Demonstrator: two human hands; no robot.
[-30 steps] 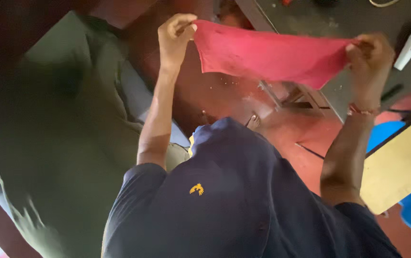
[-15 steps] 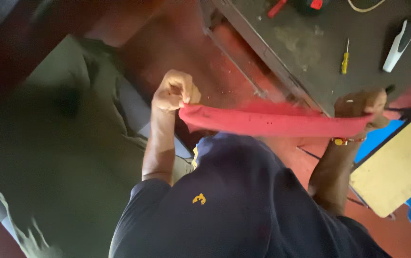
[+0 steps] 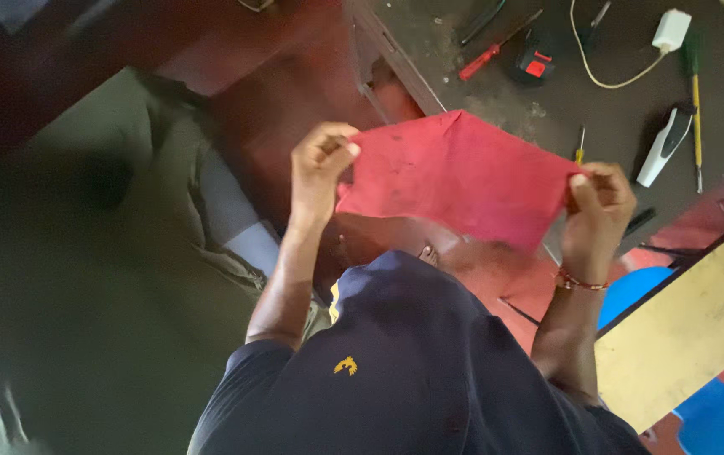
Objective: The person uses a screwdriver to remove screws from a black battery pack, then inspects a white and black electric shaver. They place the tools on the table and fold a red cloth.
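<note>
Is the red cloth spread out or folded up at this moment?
Spread out. The red cloth hangs as a flat sheet between the left hand and the right hand, each pinching one upper corner.

Red cloth between both raised hands

no packages, signs or screens in view. two label-like marks only. a small yellow emblem sits on the chest of the dark navy shirt, low centre of the frame, roughly bird-shaped, detail too small to tell. a red patch shows on the face of a small black device lying on the dark bench top at upper right, just beside a red-handled tool; squarish, any marking on it unreadable.
</note>
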